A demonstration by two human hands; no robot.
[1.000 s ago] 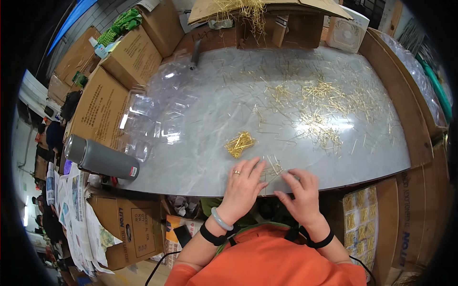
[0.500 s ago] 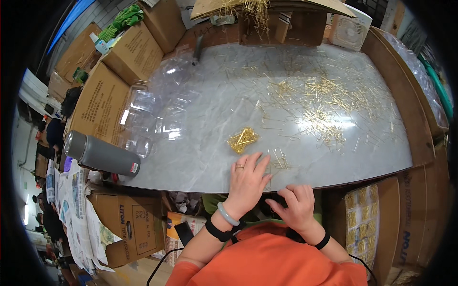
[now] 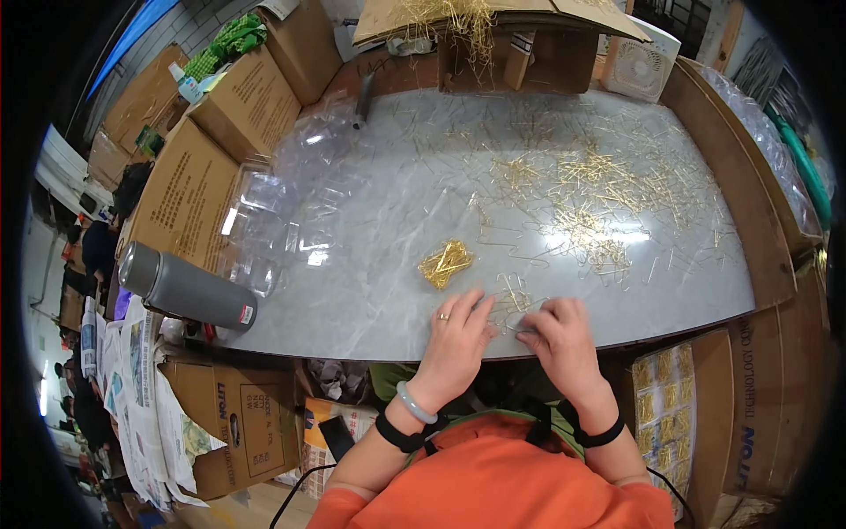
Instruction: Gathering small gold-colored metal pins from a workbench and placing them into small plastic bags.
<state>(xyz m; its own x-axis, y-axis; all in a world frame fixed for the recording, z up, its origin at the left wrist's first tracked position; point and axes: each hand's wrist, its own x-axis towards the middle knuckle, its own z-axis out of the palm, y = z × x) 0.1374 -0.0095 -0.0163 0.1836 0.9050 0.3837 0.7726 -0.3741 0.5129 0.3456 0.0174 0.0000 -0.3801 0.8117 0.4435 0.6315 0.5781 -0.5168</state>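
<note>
Over the table's near edge, my left hand (image 3: pixel 454 344) has its fingers bent, with thumb and index finger closing on a thin gold wire hook (image 3: pixel 501 331). Opposite it, my right hand (image 3: pixel 564 339) is curled, thumb and fingertips drawn together; what lies between them is too small to make out. Just beyond the fingertips sits a small loose group of gold wire hooks (image 3: pixel 513 294). Past my left hand stands a clear plastic box packed with gold hooks (image 3: pixel 446 264). A wide scatter of gold hooks (image 3: pixel 590 207) covers the table's right half.
Empty clear plastic boxes (image 3: pixel 308 194) cluster at the left, behind a grey bottle (image 3: pixel 189 286) lying tilted. Cardboard boxes (image 3: pixel 189 189) wall the left side; an open carton (image 3: pixel 560 66) and white fan (image 3: pixel 641 66) stand at the back. Filled boxes (image 3: pixel 663 397) are at lower right.
My right hand has risen from below the table edge onto the tabletop, beside the small group of hooks. My left hand has shifted slightly toward me.
</note>
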